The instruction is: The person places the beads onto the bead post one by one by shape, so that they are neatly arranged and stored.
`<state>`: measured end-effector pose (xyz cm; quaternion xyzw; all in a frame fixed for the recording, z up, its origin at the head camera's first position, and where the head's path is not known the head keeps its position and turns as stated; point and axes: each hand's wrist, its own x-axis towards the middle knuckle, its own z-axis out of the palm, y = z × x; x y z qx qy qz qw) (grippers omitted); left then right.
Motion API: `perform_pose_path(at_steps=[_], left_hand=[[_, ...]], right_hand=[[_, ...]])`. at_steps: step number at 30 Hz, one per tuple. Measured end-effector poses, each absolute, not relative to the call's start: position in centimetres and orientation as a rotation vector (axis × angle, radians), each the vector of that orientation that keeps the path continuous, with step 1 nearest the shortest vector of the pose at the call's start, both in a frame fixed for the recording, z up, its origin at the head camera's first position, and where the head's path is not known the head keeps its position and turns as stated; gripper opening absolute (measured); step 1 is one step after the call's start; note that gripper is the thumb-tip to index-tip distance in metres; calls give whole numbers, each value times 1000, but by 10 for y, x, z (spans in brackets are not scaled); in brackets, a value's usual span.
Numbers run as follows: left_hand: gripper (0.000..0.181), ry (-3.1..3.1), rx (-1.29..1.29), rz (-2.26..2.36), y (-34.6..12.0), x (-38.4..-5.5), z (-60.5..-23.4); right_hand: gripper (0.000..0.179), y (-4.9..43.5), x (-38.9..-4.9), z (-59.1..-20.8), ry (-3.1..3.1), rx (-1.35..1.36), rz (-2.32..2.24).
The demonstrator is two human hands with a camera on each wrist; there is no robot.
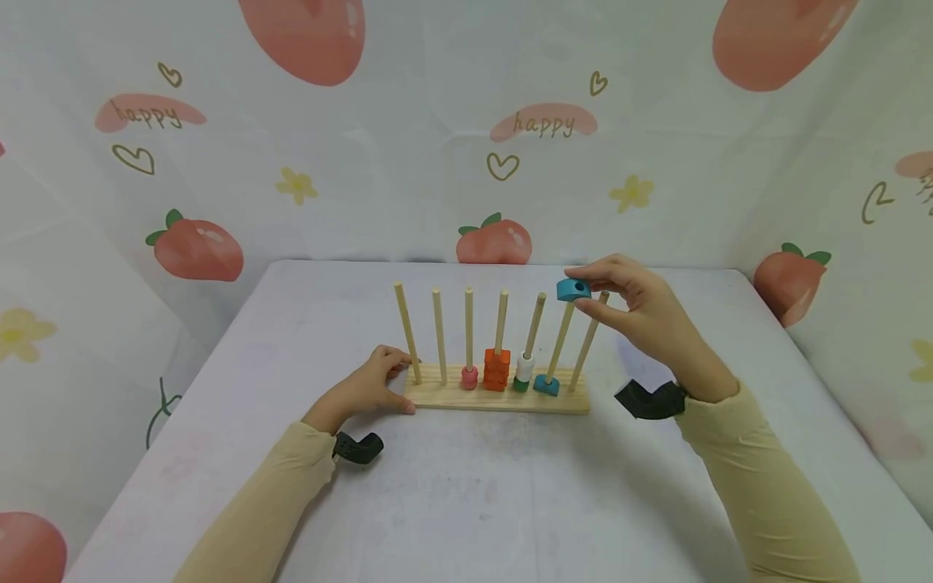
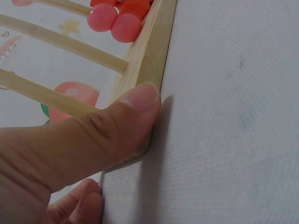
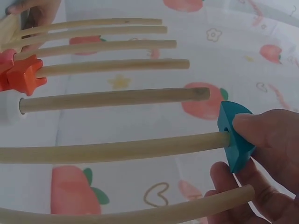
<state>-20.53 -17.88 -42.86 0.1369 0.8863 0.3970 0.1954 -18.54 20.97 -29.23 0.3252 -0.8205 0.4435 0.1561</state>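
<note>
A wooden peg rack (image 1: 466, 398) with several upright pegs stands on the table. At its left end my left hand (image 1: 368, 382) holds the base, thumb (image 2: 135, 105) on the front edge and fingers toward the back. My right hand (image 1: 641, 306) pinches a blue half-round block (image 1: 572, 290) at the top of the second peg from the right. In the right wrist view, that peg's tip (image 3: 219, 139) meets the hole in the block. Lower on the same peg sits another blue block (image 1: 547, 385).
Other pegs carry a pink piece (image 1: 470, 377), stacked orange pieces (image 1: 497, 370), and a white piece (image 1: 524, 367) above a green one (image 1: 521, 385). The rightmost peg (image 1: 589, 344) stands close to my right fingers. A patterned cloth (image 1: 408, 178) hangs behind the white table (image 1: 466, 494).
</note>
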Motion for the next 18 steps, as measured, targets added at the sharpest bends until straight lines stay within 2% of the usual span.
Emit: perform_pose_path(at_steps=[18], left_hand=[[80,2471,388,1129,-179,-206,-429]], right_hand=[[36,209,-187,-292,-2385,955,1240]])
